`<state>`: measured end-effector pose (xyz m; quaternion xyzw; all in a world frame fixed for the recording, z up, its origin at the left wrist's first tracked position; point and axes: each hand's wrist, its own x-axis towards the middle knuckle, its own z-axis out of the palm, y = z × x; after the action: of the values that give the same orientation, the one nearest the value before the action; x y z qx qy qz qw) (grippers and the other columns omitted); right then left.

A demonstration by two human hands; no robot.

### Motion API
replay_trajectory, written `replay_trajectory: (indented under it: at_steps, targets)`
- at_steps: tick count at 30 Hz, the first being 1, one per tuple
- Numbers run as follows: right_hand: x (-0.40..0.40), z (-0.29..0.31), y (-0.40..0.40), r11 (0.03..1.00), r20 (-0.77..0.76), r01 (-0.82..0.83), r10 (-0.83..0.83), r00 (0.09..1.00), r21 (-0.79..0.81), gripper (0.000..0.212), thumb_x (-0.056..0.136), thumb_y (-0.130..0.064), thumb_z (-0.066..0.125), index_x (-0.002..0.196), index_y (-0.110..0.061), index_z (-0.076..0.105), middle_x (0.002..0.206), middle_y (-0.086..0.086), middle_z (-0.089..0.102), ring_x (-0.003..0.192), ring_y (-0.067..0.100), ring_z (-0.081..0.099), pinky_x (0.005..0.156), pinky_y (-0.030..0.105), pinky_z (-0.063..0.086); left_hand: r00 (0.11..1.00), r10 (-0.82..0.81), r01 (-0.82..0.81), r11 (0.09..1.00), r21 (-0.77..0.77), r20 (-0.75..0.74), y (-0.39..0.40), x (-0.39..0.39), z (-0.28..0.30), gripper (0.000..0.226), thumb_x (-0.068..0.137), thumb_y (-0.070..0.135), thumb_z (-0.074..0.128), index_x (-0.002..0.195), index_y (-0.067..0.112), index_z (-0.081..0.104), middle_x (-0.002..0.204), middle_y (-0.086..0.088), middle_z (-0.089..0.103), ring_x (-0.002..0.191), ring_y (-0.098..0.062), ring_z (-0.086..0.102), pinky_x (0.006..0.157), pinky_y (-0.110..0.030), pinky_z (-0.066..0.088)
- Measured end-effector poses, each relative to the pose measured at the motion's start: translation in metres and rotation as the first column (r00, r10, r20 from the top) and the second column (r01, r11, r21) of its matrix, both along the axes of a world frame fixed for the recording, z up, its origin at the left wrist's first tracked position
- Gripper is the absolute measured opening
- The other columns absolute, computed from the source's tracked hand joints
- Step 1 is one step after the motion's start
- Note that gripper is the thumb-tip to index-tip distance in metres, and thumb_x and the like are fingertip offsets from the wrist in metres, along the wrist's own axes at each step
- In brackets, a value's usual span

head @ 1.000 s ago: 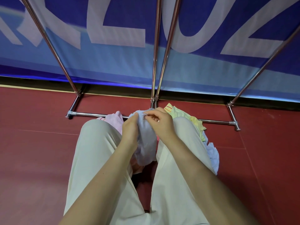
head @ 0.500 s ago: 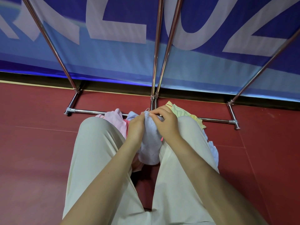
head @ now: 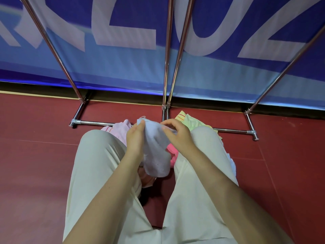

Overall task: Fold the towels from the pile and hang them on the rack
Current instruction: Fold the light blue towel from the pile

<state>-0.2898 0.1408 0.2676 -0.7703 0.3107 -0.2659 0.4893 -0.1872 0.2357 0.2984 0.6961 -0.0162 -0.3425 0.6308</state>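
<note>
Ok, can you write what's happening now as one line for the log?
step: unfolding | left hand: pinches light blue towel | right hand: pinches towel's top edge | pile: on floor | rack: base bare

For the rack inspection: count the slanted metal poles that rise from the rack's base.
4. Left pole rises from the base's left corner; two middle poles stand side by side at the centre; right pole leans from the right corner. Their tops leave the frame, so more may be hidden.

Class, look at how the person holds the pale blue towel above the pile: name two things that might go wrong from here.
1. Both hands, left and right, pinch only the pale blue towel's top edge; a weak grip may drop it bunched.
2. Its hanging end sits near the pink towel and may snag or drag it.
</note>
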Motion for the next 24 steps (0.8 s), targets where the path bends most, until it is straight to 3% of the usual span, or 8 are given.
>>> replay_trajectory:
  at_steps: [3, 5, 9, 14, 17, 19, 22, 24]
  targets:
    - [-0.007, -0.004, -0.004, 0.992, -0.165, -0.107, 0.094, 0.982, -0.072, 0.03, 0.086, -0.017, 0.063, 0.115, -0.021, 0.062, 0.111, -0.01, 0.063, 0.099, 0.004, 0.057, 0.084, 0.016, 0.045, 0.999, -0.003, 0.005, 0.999, -0.033, 0.041, 0.009, 0.01, -0.008, 0.049, 0.078, 0.052, 0.055, 0.109, 0.016, 0.068, 0.142, 0.0, 0.051, 0.124, -0.02, 0.053, 0.107, -0.043, 0.041]
    - [-0.01, -0.011, -0.008, 0.981, -0.28, -0.149, 0.11, 0.954, -0.121, 0.031, 0.085, -0.016, 0.061, 0.116, -0.021, 0.061, 0.108, -0.008, 0.063, 0.095, 0.008, 0.056, 0.08, 0.021, 0.045, 0.999, -0.025, 0.028, 0.998, -0.064, 0.045, 0.012, 0.015, -0.017, 0.073, 0.065, 0.062, 0.054, 0.124, 0.019, 0.063, 0.149, -0.001, 0.044, 0.13, -0.02, 0.049, 0.109, -0.047, 0.039]
    - [-0.016, -0.018, -0.012, 0.969, -0.385, -0.203, 0.135, 0.913, -0.14, 0.004, 0.088, -0.009, 0.056, 0.089, -0.012, 0.058, 0.08, -0.002, 0.056, 0.076, 0.018, 0.049, 0.067, 0.03, 0.039, 0.994, -0.065, 0.072, 0.995, -0.073, 0.09, 0.017, 0.015, -0.011, 0.059, 0.07, 0.059, 0.053, 0.115, 0.024, 0.068, 0.145, -0.005, 0.049, 0.132, -0.021, 0.047, 0.11, -0.048, 0.039]
    - [-0.022, -0.007, -0.01, 0.995, -0.152, -0.104, 0.103, 0.983, -0.004, 0.01, 0.093, -0.006, 0.056, 0.092, -0.01, 0.066, 0.073, -0.011, 0.054, 0.068, 0.0, 0.047, 0.067, 0.014, 0.037, 0.994, 0.076, -0.066, 0.991, -0.112, 0.08, 0.022, 0.02, 0.002, 0.027, 0.092, 0.034, 0.05, 0.106, 0.023, 0.07, 0.099, 0.007, 0.069, 0.096, -0.011, 0.062, 0.086, -0.028, 0.048]
    - [-0.023, 0.005, -0.009, 0.994, -0.006, -0.017, 0.018, 1.0, 0.108, 0.013, 0.095, -0.008, 0.055, 0.086, -0.008, 0.065, 0.07, -0.003, 0.051, 0.065, 0.002, 0.043, 0.064, 0.021, 0.036, 0.956, 0.099, -0.072, 0.992, -0.108, 0.277, 0.024, 0.018, 0.002, 0.022, 0.1, 0.031, 0.044, 0.097, 0.024, 0.064, 0.085, 0.017, 0.059, 0.079, 0.005, 0.052, 0.073, -0.016, 0.04]
    - [-0.024, 0.013, -0.005, 0.978, 0.134, 0.104, -0.129, 0.983, 0.18, 0.015, 0.095, -0.009, 0.054, 0.087, -0.013, 0.065, 0.071, 0.004, 0.053, 0.069, 0.004, 0.045, 0.064, 0.021, 0.037, 0.909, 0.084, -0.043, 0.993, -0.11, 0.408, 0.023, 0.013, -0.001, 0.026, 0.102, 0.027, 0.042, 0.08, 0.02, 0.054, 0.069, 0.014, 0.047, 0.064, 0.004, 0.043, 0.064, -0.013, 0.035]
    - [-0.028, 0.017, 0.0, 0.954, 0.255, 0.248, -0.284, 0.924, 0.167, 0.02, 0.091, -0.018, 0.051, 0.09, -0.001, 0.061, 0.076, 0.026, 0.049, 0.07, 0.013, 0.043, 0.063, 0.025, 0.035, 0.87, 0.032, 0.028, 0.993, -0.115, 0.493, 0.019, 0.003, -0.005, 0.028, 0.104, 0.024, 0.04, 0.077, 0.021, 0.048, 0.068, 0.015, 0.045, 0.065, 0.005, 0.041, 0.061, -0.01, 0.034]
    - [-0.029, 0.017, 0.003, 0.958, 0.232, 0.273, -0.285, 0.93, 0.082, 0.021, 0.091, -0.02, 0.049, 0.09, -0.002, 0.059, 0.066, 0.01, 0.045, 0.063, 0.006, 0.038, 0.059, 0.021, 0.033, 0.872, 0.027, 0.04, 0.991, -0.125, 0.489, 0.017, 0.0, -0.007, 0.026, 0.105, 0.025, 0.037, 0.084, 0.021, 0.052, 0.075, 0.016, 0.05, 0.069, 0.008, 0.044, 0.065, -0.008, 0.036]
